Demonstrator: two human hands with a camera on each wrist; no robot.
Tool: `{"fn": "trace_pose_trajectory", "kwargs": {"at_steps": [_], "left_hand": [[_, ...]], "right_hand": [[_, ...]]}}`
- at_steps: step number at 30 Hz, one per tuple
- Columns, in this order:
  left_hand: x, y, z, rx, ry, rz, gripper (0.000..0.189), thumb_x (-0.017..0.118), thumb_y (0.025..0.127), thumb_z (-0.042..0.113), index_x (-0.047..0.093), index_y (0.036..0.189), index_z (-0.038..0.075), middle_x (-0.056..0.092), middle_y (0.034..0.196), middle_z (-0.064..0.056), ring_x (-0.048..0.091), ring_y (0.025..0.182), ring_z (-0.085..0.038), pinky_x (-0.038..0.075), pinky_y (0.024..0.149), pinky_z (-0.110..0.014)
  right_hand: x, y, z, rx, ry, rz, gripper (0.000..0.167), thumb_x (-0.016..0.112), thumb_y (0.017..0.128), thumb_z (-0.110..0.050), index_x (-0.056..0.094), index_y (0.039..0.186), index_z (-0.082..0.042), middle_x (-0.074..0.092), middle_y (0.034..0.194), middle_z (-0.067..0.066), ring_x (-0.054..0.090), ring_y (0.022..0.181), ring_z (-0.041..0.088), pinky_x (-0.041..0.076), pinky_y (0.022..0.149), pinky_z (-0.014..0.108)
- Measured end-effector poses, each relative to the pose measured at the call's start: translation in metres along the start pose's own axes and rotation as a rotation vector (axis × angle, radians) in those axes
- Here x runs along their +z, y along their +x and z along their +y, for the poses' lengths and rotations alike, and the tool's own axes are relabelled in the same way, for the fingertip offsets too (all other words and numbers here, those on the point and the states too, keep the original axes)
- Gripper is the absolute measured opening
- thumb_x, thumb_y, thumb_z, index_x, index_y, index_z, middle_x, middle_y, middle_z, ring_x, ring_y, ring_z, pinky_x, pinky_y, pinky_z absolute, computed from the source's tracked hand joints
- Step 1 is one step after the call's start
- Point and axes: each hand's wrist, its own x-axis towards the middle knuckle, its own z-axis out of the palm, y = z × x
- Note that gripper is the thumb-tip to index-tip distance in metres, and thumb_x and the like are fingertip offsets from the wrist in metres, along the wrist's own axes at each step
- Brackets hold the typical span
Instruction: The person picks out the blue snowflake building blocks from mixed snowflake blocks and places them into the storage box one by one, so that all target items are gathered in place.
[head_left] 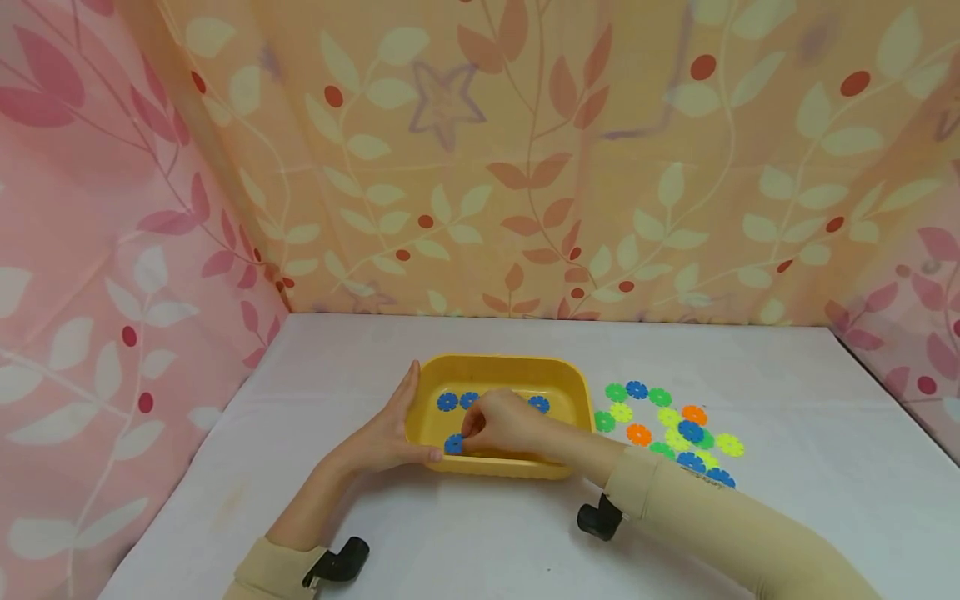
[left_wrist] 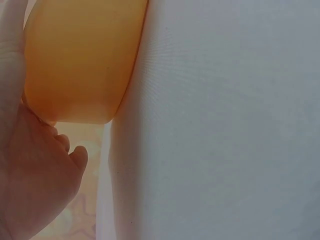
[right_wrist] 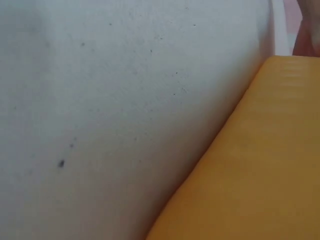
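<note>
A yellow plastic basket [head_left: 498,468] stands on the table. My left hand [head_left: 386,437] holds its front left corner, with the thumb along the front rim and the fingers up the left side. The left wrist view shows the basket's outer wall [left_wrist: 85,60] beside that hand [left_wrist: 40,180]. My right hand [head_left: 510,423] reaches over the front rim, its fingertips pinching a blue notched disc [head_left: 453,444] low inside the basket. Further back in the basket lie more blue notched discs [head_left: 447,402], one partly hidden by the right hand and another blue disc [head_left: 538,403] to its right.
Right of the basket, several loose notched discs lie spread and partly overlapping: green [head_left: 660,397], yellow [head_left: 730,445], orange [head_left: 639,434] and blue [head_left: 637,389]. A white cloth [head_left: 480,533] covers the table. Patterned curtains [head_left: 525,167] rise behind and at both sides.
</note>
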Motion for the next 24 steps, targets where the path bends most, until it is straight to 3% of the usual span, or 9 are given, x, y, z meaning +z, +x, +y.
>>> {"fn": "trace_pose_trajectory", "kwargs": {"at_steps": [4, 14, 24], "left_hand": [[0.000, 0.000, 0.001, -0.001, -0.013, -0.002, 0.131, 0.086, 0.074, 0.032, -0.017, 0.155, 0.015, -0.016, 0.161, -0.003, -0.009, 0.147, -0.025, 0.004, 0.116, -0.053], [-0.002, -0.001, 0.004, -0.005, -0.003, -0.008, 0.130, 0.084, 0.075, 0.033, -0.017, 0.155, 0.014, -0.016, 0.162, -0.005, -0.009, 0.147, -0.029, 0.005, 0.114, -0.057], [0.000, -0.002, 0.007, -0.047, -0.015, -0.005, 0.132, 0.085, 0.073, 0.034, -0.017, 0.155, 0.017, -0.016, 0.161, -0.001, -0.009, 0.148, -0.026, 0.005, 0.114, -0.057]], "right_hand": [[0.004, 0.006, -0.001, -0.021, -0.051, -0.016, 0.008, 0.079, 0.080, -0.020, 0.074, 0.080, -0.014, 0.062, 0.068, -0.014, 0.057, 0.065, 0.003, 0.050, 0.063, 0.019], [0.012, 0.013, -0.001, -0.059, -0.017, -0.002, 0.010, 0.079, 0.080, -0.018, 0.074, 0.085, -0.011, 0.062, 0.069, -0.012, 0.057, 0.065, 0.003, 0.050, 0.063, 0.018], [0.000, 0.001, 0.003, 0.004, 0.190, 0.000, 0.015, 0.080, 0.082, -0.022, 0.074, 0.092, -0.012, 0.067, 0.076, -0.009, 0.062, 0.072, 0.008, 0.052, 0.068, 0.022]]}}
